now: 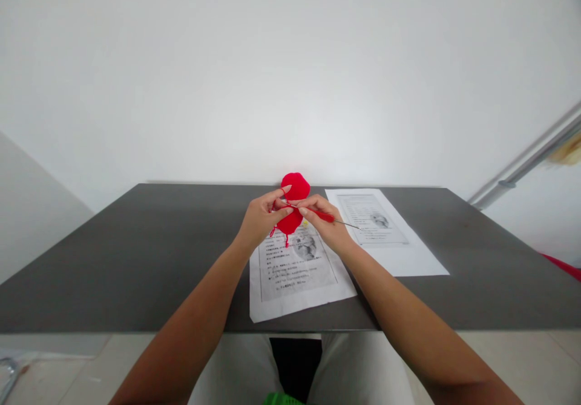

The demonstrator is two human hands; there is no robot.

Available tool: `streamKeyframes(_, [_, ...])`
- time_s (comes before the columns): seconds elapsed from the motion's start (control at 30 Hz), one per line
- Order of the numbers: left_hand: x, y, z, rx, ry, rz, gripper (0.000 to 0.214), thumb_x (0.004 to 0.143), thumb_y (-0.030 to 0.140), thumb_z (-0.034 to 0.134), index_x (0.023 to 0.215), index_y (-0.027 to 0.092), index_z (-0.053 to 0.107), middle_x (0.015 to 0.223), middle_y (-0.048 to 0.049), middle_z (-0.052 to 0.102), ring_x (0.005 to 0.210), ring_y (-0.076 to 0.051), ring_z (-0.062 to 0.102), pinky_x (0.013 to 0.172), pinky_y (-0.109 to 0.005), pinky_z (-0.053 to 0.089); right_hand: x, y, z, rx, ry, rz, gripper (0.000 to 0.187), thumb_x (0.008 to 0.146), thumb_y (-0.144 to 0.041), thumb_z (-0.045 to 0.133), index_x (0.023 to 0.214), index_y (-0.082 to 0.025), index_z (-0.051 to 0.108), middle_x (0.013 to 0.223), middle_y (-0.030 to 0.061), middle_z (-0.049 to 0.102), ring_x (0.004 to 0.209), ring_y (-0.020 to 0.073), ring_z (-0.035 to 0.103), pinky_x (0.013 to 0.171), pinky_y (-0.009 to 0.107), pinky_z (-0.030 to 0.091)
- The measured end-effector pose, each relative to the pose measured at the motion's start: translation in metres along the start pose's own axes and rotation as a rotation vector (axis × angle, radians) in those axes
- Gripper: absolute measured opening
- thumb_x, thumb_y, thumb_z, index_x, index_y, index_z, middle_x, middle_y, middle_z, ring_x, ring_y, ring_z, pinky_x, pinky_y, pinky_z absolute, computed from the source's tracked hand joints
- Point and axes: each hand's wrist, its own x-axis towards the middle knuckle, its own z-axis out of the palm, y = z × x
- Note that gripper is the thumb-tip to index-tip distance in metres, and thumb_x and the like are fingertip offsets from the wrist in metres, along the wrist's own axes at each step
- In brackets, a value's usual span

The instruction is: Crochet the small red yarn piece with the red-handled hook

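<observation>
Both hands meet above the middle of the dark desk [136, 253], each grip closed on part of the same work. The left hand [259, 218] pinches the red crocheted piece [294, 202] between thumb and fingertips, holding it up off the desk so that it stands as two rounded lobes, one above the fingers and one below, with a short yarn tail hanging from the lower lobe. The right hand [327, 223] is clamped on the red handle of a crochet hook [327, 217]. The hook's long axis lies nearly level and crosswise: its working end points left into the crocheted piece, just at the left thumb, while its thin metal shaft sticks out to the right past the right hand. So the piece sits directly left of the right grip, touching the hook, and the left hand is the nearer one to it. Beneath the hands lies a printed sheet [295, 278], and a second printed sheet [390, 235] lies just to its right.
</observation>
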Motion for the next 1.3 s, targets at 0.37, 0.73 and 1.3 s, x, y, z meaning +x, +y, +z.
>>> streamKeyframes(0.37, [-0.003,-0.006,0.024,-0.342,0.098,-0.127,0.047,0.057,0.021,0.084,0.102,0.014,0.072,0.068,0.0008,0.071,0.069,-0.015,0.065,0.074,-0.028,0.050,-0.008,0.025,0.014,-0.626,0.040,-0.471,0.013,0.094,-0.016,0.045,0.100,-0.023,0.054,0.107,0.0087,0.064,0.102,0.0240,0.059,0.092,0.045,0.048])
streamKeyframes(0.73, [0.002,0.003,0.004,-0.548,-0.166,-0.297,0.045,0.057,0.011,0.083,0.101,0.012,0.075,0.089,-0.0097,0.078,0.084,-0.019,0.070,0.082,-0.029,0.050,-0.009,0.005,0.015,-0.563,0.028,-0.480,0.012,0.094,-0.017,0.051,0.103,-0.024,0.053,0.105,0.0081,0.063,0.100,0.0225,0.059,0.090,0.041,0.050])
streamKeyframes(1.3, [0.000,0.012,-0.023,-0.498,-0.428,-0.309,0.045,0.067,0.009,0.078,0.111,0.013,0.073,0.099,-0.0106,0.078,0.086,-0.019,0.072,0.080,-0.027,0.052,-0.004,-0.011,0.001,-0.182,-0.104,-0.309,0.012,0.090,-0.021,0.064,0.098,-0.026,0.071,0.102,0.0051,0.074,0.104,0.0195,0.069,0.095,0.041,0.053])
